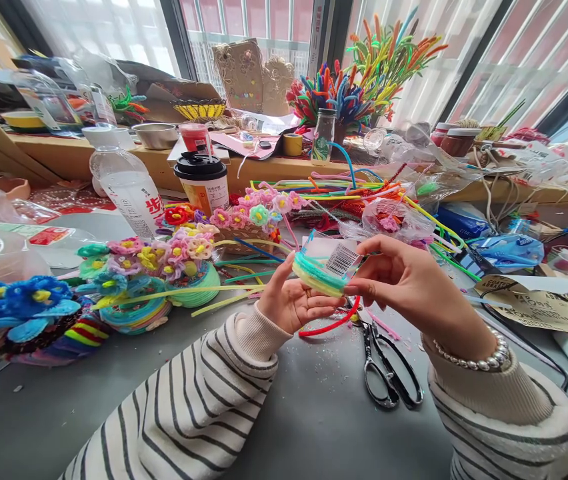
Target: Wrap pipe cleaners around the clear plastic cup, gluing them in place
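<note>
Craft clutter lines the back of the grey surface point(314, 427), beneath barred windows point(494, 67). Above it, a small cup point(331, 263) with a barcode label and yellow and turquoise fuzzy strips round its rim is tilted between the hands, the right hand point(394, 277) pinching its edge, the left hand point(297, 300) half open, palm up beneath. Black-handled scissors point(391, 367) lie nearby, with pipe-cleaner flowers point(149, 257) to the left.

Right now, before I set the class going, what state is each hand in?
Left hand: palm up, holding the teal-and-yellow piece from below, thumb at its edge.
Right hand: closed, fingers pinching the same piece's other side.
</note>
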The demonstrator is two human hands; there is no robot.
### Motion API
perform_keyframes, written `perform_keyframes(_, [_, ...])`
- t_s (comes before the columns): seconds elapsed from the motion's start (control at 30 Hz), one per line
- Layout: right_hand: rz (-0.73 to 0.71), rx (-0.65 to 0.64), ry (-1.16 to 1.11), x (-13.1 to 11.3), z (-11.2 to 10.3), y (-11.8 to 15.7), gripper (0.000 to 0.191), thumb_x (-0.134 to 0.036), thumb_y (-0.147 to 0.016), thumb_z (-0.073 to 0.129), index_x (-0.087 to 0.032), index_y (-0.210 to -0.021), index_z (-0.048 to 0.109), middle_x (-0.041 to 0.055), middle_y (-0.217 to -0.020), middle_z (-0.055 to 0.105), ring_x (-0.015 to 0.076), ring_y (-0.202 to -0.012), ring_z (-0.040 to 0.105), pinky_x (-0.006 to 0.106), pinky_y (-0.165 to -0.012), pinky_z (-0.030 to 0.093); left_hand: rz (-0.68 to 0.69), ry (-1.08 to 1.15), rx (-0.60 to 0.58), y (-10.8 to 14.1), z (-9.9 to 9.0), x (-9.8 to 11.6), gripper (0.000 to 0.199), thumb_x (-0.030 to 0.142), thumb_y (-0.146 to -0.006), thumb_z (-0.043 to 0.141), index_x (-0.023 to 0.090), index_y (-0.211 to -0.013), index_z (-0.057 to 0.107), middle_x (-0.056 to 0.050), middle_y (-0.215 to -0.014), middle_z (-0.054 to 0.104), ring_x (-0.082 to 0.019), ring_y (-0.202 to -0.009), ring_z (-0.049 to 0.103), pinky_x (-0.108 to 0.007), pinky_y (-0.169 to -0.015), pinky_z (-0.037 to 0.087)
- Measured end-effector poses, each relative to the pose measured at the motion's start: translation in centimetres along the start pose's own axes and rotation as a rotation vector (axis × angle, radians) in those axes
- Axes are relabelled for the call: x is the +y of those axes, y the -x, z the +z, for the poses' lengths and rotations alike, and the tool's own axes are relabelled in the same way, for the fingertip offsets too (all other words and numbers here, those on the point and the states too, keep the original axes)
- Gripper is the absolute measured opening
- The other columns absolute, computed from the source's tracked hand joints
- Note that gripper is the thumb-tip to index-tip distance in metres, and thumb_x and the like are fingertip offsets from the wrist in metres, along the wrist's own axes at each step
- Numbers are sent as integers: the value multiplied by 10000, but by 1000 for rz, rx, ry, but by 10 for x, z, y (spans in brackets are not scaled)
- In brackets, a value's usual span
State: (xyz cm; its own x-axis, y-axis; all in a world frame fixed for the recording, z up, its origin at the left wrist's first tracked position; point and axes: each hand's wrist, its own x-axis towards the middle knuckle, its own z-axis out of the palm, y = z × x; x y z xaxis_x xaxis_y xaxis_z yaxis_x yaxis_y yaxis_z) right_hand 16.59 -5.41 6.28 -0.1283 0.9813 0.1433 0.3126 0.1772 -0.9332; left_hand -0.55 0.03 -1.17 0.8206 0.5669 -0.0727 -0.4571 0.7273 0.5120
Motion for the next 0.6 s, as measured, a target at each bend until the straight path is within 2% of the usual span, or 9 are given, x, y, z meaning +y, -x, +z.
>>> perform_keyframes(0.13, [-10, 1, -18, 3, 1, -1, 319, -307, -605, 719, -179, -791, 495, -11, -604, 633, 105, -503, 590, 180, -419, 424, 8, -15, 15, -1, 1, 1, 644, 539, -794, 385, 6, -1140, 489, -150, -793, 696, -217, -762, 668, -266, -690, 498])
perform_keyframes(0.3, [-37, 28, 24, 4, 4, -2, 304, -309, -620, 709, -182, -775, 480, -11, -609, 629, 111, -533, 598, 190, -453, 439, 101, -87, 155, -4, 11, 1, 661, 530, -804, 376, 47, -1255, 383, -140, -780, 690, -203, -702, 671, -266, -666, 511])
perform_keyframes(0.43, [-66, 75, 130, 8, 6, -3, 292, -341, -633, 695, -183, -754, 481, -13, -597, 607, 115, -533, 582, 205, -461, 433, 187, -80, 232, -5, 19, -1, 628, 474, -819, 401, 121, -1325, 283, -130, -947, 658, -181, -794, 659, -247, -742, 496])
perform_keyframes(0.6, [-60, 68, 163, 9, 7, -2, 290, -349, -634, 694, -183, -754, 490, -10, -610, 600, 110, -542, 572, 206, -473, 435, 252, -75, 225, -5, 20, -1, 604, 443, -827, 409, 148, -1333, 259, -141, -1159, 561, -186, -860, 641, -243, -717, 512])
